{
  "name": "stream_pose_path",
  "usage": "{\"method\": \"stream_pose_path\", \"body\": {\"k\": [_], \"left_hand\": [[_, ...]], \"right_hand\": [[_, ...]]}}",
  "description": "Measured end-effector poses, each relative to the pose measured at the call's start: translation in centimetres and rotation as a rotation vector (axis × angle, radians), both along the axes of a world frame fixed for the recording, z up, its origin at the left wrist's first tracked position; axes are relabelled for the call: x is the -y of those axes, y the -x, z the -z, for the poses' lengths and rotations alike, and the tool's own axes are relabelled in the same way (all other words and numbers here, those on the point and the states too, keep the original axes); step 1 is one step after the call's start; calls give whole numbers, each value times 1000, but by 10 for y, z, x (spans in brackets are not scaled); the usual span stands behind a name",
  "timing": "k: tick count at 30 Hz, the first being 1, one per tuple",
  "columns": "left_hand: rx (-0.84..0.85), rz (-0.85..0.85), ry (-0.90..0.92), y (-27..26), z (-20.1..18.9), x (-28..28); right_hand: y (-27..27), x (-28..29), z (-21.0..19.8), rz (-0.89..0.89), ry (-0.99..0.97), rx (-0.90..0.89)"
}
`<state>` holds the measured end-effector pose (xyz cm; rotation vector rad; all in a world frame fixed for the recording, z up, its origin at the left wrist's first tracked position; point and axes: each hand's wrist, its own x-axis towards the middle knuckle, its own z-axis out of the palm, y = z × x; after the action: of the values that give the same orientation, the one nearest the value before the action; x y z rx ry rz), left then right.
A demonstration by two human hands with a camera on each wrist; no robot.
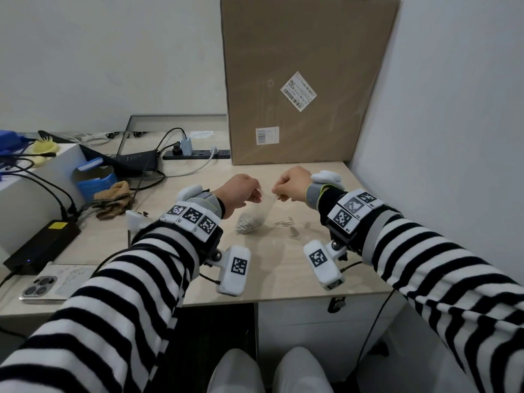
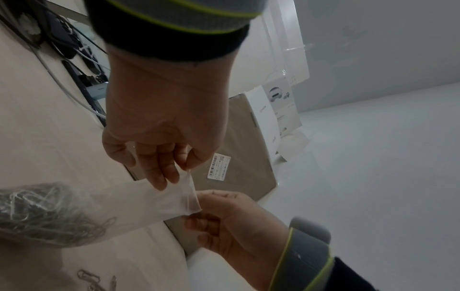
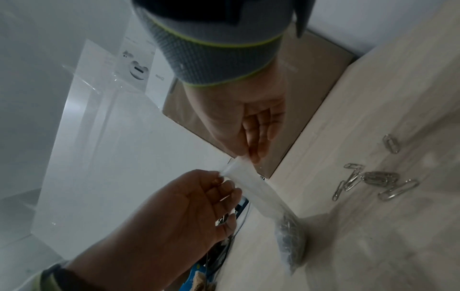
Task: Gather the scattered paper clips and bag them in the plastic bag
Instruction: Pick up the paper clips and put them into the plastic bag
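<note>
Both hands (image 3: 251,126) (image 3: 189,206) pinching the plastic bag (image 3: 259,189) mouth — loose paper clips (image 3: 373,179) beside

A pale wood desk (image 1: 286,275) sits in a white-walled corner, a tall cardboard box (image 1: 306,80) leaning behind.

The head view was evenly and softly lit, sharp at centre, with wide-angle bending at its edges. Both wrist views were dimmer, grainy, slightly blurred, with soft shadows on the desk (image 3: 373,118).
</note>
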<state>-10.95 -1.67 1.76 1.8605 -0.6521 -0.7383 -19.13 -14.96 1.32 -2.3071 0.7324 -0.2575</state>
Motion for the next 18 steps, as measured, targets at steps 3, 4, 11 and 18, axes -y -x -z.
{"method": "stream_pose_path", "body": {"k": [3, 4, 11, 18], "left_hand": [[68, 10, -65, 5, 3, 4], [96, 13, -96, 7, 4, 6], [215, -80, -54, 8, 19, 11], [167, -66, -47, 3, 56, 3]], "right_hand": [[-2, -1, 1, 13, -16, 51], [-2, -2, 2, 15, -28, 68], [9, 8, 18, 22, -10, 108], [31, 32, 67, -128, 263, -478]]}}
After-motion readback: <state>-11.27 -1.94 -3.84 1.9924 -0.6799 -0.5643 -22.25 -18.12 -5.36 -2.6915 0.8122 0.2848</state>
